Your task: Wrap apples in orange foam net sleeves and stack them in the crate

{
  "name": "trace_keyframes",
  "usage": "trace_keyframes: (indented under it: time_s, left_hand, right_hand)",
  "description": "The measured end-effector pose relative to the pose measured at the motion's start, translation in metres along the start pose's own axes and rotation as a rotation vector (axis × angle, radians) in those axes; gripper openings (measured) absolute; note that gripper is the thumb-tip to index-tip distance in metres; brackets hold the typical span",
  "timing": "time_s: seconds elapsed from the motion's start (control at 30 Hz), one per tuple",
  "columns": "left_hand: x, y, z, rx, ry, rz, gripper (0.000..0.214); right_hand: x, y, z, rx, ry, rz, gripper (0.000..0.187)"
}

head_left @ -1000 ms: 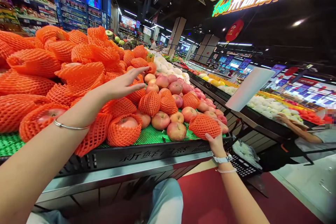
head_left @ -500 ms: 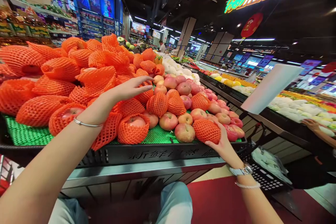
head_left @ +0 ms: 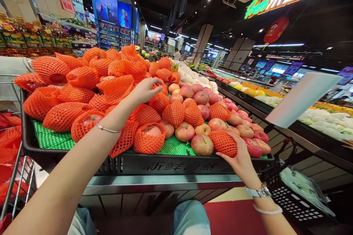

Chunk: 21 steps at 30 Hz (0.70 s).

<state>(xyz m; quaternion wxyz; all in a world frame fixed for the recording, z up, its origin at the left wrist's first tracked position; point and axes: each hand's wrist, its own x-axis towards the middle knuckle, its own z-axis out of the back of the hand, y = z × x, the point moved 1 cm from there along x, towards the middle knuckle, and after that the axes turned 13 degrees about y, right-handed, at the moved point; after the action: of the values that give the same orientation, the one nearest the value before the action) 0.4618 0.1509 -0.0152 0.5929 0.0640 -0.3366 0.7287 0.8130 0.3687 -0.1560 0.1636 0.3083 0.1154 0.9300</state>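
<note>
My right hand [head_left: 240, 157] is closed around an apple in an orange foam net [head_left: 223, 143] at the front right of a black display tray [head_left: 176, 164]. Bare red and yellow apples [head_left: 202, 144] lie beside it. Over the middle of the heap, my left hand [head_left: 146, 90] hovers with its fingers stretched out and a little bent, holding nothing visible. Close below it are more netted apples [head_left: 159, 102]. Loose orange foam nets [head_left: 116, 87] cover part of the heap at the left. Green mesh [head_left: 52, 136] lines the tray.
A wire cart [head_left: 19, 176] with orange nets stands at the left. On the right, a white roll [head_left: 303, 99] sticks up above a black basket [head_left: 300, 205]. White-netted fruit [head_left: 190, 73] lies behind the apples. Another fruit counter [head_left: 256, 107] runs along the right.
The view has shifted left, bringing the cart into sight. My left hand's fingers bend down slightly more; my right hand stays on the same netted apple.
</note>
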Motion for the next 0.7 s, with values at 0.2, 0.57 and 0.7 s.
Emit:
trace_keyframes:
  time_s: [0.2, 0.57, 0.7]
  left_hand:
    - [-0.006, -0.003, 0.019, -0.026, -0.37, 0.056, 0.02]
    - [-0.016, 0.008, 0.016, 0.492, 0.309, 0.026, 0.044]
    - [-0.016, 0.008, 0.015, 0.506, 0.296, 0.091, 0.023]
  right_hand:
    - [-0.001, -0.012, -0.009, 0.045, 0.006, 0.015, 0.076]
    - [0.015, 0.006, 0.027, 0.033, -0.002, 0.027, 0.065]
    - [0.054, 0.062, 0.031, 0.139, -0.084, 0.093, 0.049]
